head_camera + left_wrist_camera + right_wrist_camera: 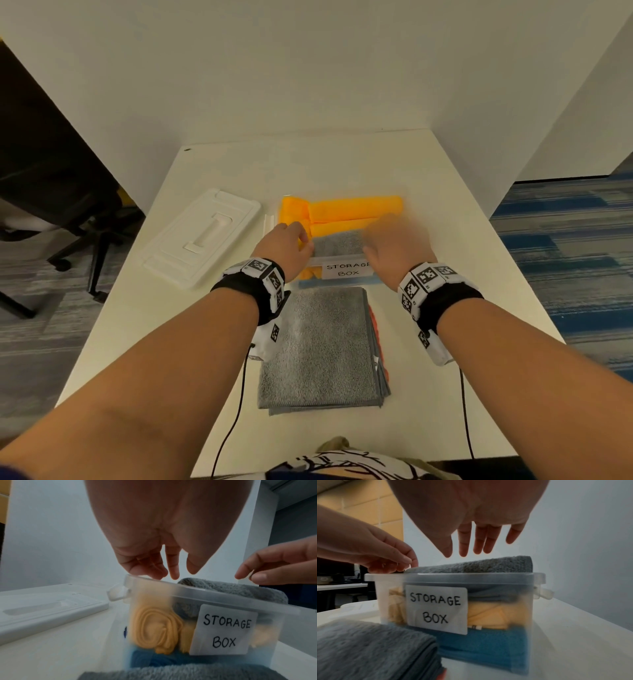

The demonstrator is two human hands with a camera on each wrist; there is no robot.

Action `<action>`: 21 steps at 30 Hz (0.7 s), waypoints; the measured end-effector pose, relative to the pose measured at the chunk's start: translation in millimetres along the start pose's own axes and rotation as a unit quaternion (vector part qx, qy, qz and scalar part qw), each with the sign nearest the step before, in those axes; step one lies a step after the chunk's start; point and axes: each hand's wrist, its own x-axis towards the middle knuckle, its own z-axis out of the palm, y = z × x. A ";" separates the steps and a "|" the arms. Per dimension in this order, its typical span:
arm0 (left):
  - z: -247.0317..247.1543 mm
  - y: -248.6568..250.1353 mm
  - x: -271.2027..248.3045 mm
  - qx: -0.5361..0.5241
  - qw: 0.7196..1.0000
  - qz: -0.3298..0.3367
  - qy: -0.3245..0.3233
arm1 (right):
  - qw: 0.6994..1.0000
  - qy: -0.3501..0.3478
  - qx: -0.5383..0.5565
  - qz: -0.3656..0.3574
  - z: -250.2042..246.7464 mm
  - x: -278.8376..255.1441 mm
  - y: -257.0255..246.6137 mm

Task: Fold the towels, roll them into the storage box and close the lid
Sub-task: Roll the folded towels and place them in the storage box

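Note:
The clear storage box labelled "STORAGE BOX" stands mid-table without its lid. It holds orange rolls, a blue towel at the bottom and a grey roll along its near side, rising above the rim. My left hand hangs over the roll's left end, with its fingers loosely down at the rim and nothing between them. Just above the roll's right part hovers my right hand, its fingers straight and off the towel.
The white lid lies flat, left of the box. In front of the box is a folded grey towel on an orange one whose edge peeks out. Wrist-camera cables trail off the table's near edge. An office chair stands at the left.

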 end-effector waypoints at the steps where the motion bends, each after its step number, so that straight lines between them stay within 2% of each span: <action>1: -0.2 -3.8 -3.8 -0.005 1.000 -0.001 0.003 | 1.000 -0.014 0.009 -0.011 0.2 -2.2 -4.2; 6: -2.7 -24.7 -24.5 0.022 0.999 -0.013 -0.030 | 0.986 -0.144 0.043 -0.070 4.7 -13.1 -21.4; 8: -0.8 -33.4 -34.2 0.043 0.998 -0.002 -0.052 | 0.982 -0.166 0.034 -0.085 12.1 -17.1 -26.1; 11: 5.5 -49.0 -44.2 0.088 0.993 -0.005 -0.085 | 0.975 -0.207 0.015 -0.076 28.1 -19.6 -30.1; 13: 10.6 -58.5 -46.6 0.109 0.986 -0.029 -0.120 | 0.969 -0.238 -0.020 -0.062 38.5 -20.4 -33.1; 17: 21.7 -67.8 -48.7 0.126 0.968 -0.063 -0.210 | 0.963 -0.265 -0.035 -0.023 52.8 -22.4 -38.8; 21: 24.5 -66.6 -48.8 0.146 0.968 -0.063 -0.193 | 0.974 -0.220 -0.048 -0.032 53.1 -21.1 -44.1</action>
